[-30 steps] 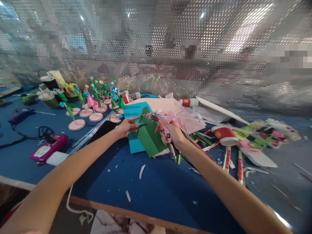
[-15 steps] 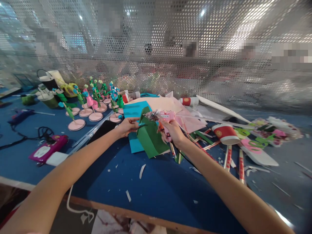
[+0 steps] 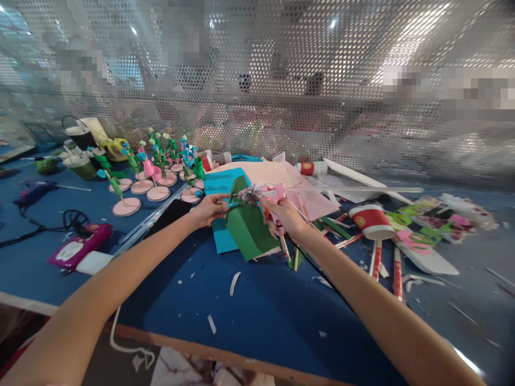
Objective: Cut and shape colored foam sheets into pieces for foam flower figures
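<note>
Left hand fingers pinching small blue piece over green paper. Right hand fingers wrapping pink glue gun; gun lying right of blue piece, long axis running crosswise, nozzle pointing left toward it, contact unclear.

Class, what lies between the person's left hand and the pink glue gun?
The head view shows a green paper sheet between left hand and pink glue gun, plus a small blue piece at the hand.
</note>
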The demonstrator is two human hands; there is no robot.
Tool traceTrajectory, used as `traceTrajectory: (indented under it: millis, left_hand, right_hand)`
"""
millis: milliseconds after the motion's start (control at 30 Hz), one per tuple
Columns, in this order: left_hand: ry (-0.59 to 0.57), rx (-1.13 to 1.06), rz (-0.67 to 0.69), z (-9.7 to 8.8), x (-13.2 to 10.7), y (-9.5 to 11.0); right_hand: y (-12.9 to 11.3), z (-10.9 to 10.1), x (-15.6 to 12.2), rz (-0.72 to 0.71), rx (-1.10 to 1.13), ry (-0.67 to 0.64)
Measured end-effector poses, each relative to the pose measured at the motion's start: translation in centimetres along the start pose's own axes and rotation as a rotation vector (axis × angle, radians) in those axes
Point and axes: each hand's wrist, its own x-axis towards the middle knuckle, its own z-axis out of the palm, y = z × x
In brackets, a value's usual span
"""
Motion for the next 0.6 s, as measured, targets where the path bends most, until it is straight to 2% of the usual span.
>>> traceTrajectory:
  millis: [367,433,600]
  left_hand:
    - [-0.032,0.033,-0.018,0.0,-0.1,0.1]
    - [-0.035,0.015,-0.017,-0.1,-0.1,0.2]
    - [-0.048,0.011,-0.022,-0.3,-0.2,0.5]
  right_hand:
    - [-0.2,-1.1,0.1,-0.155,0.06,0.057]
    - [-0.6,-1.7,-0.2,-0.222,-0.005,0.126]
    - [-0.7,-4.2,-1.4,-0.381,-0.368,0.396]
